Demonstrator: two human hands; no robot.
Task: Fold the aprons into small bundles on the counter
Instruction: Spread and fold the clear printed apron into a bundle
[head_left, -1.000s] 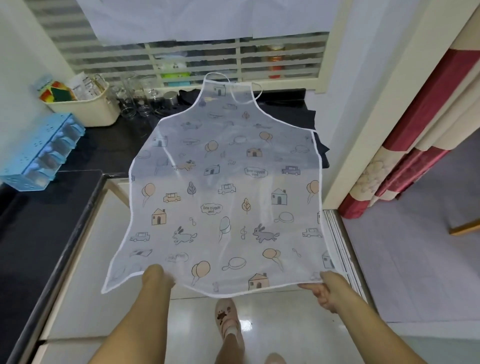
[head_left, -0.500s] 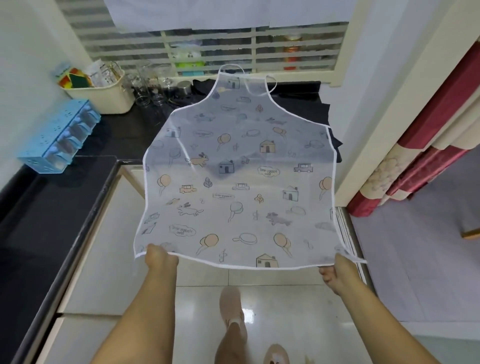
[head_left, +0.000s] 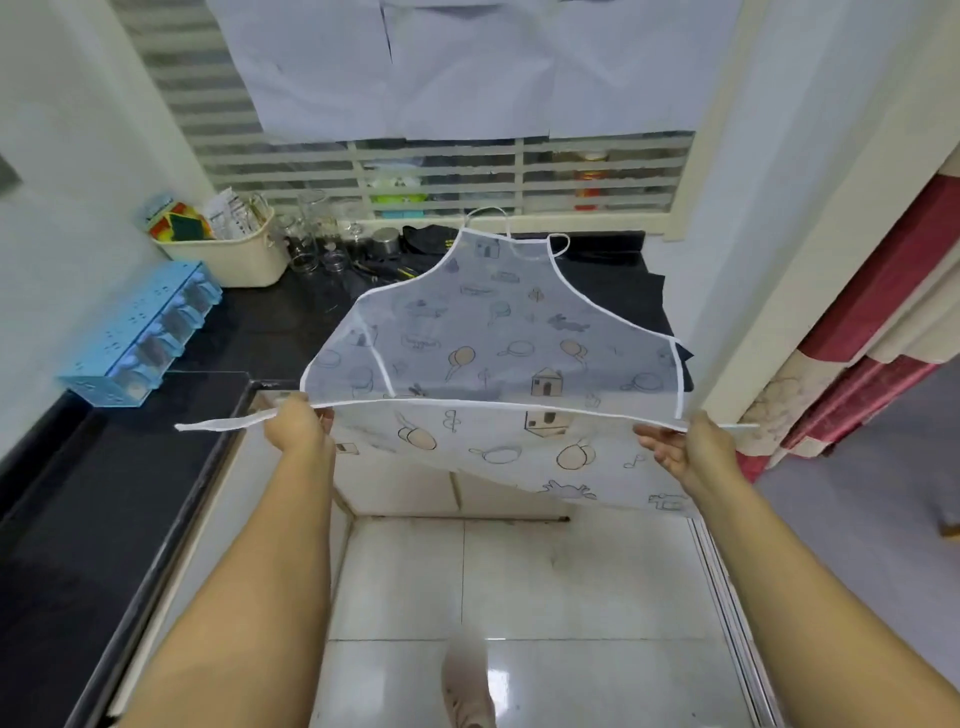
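My left grip (head_left: 296, 426) and right grip (head_left: 685, 449) each pinch a side edge of the apron (head_left: 519, 338), stretched from the far surface (head_left: 270, 327) toward me; it looks light, limp and slick, so I'd pinch firmly at the edges.

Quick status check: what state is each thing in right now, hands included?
Apron: stretched between both hands, bib end over the counter, lower part hanging below them.
Left hand: grips the apron's left edge.
Right hand: grips the apron's right edge.
Waist tie: sticking out sideways past the left hand.
Cream basket: upright, full.
Glass jars: upright.
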